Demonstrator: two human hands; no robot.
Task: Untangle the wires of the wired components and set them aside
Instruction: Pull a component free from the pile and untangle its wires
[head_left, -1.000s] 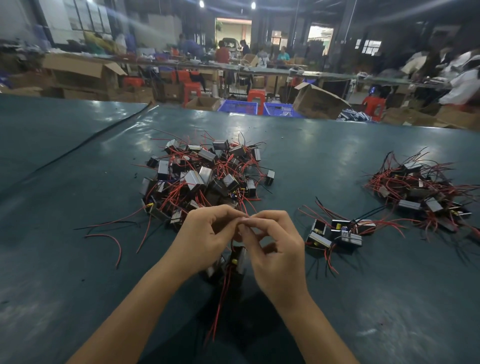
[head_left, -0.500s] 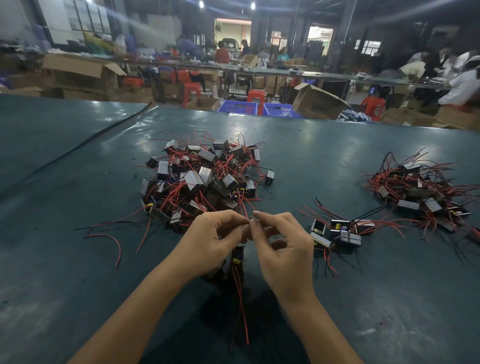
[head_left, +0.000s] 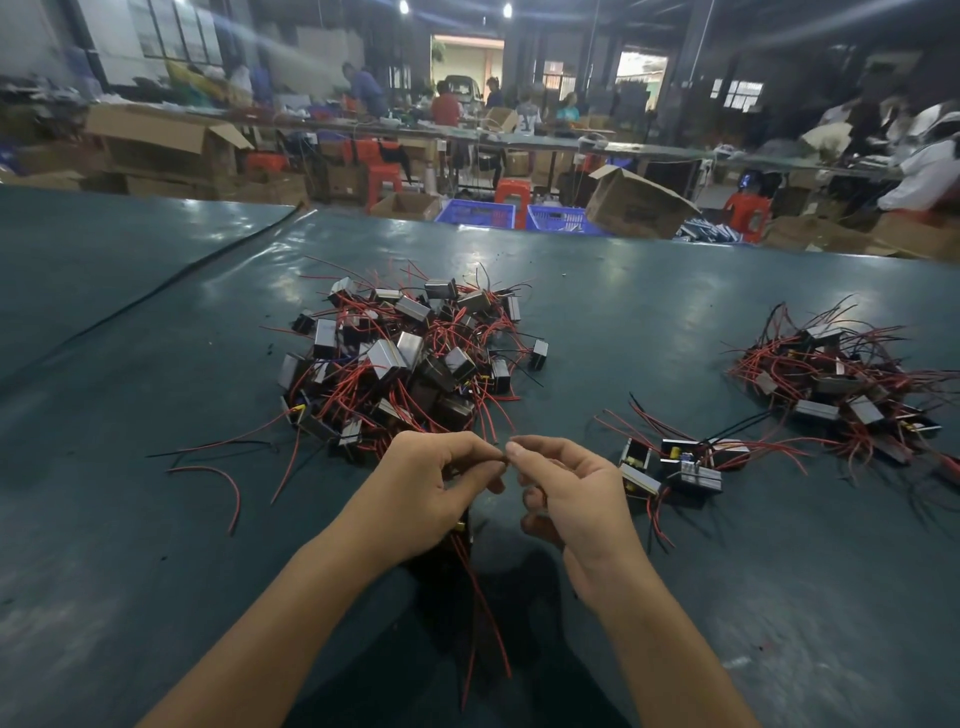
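A tangled heap of small metal-cased components with red and black wires (head_left: 405, 358) lies on the dark green table (head_left: 623, 322). My left hand (head_left: 431, 488) and my right hand (head_left: 566, 488) meet just in front of it, fingertips pinching a thin wire between them. A component hangs under my left hand, mostly hidden, and its red wires (head_left: 483, 613) trail down toward me. A small group of separated components (head_left: 675, 467) lies right of my right hand. A bigger pile (head_left: 841, 379) sits at the far right.
Loose red and black wires (head_left: 218, 467) lie left of the heap. A seam (head_left: 171, 286) crosses the table at the left. Beyond the far edge stand cardboard boxes (head_left: 634, 208), blue crates (head_left: 483, 215), red stools and several people at long benches.
My hands have risen slightly and drawn apart a little, still pinching the wire. The hanging red wires have swung from left of centre to below my left hand.
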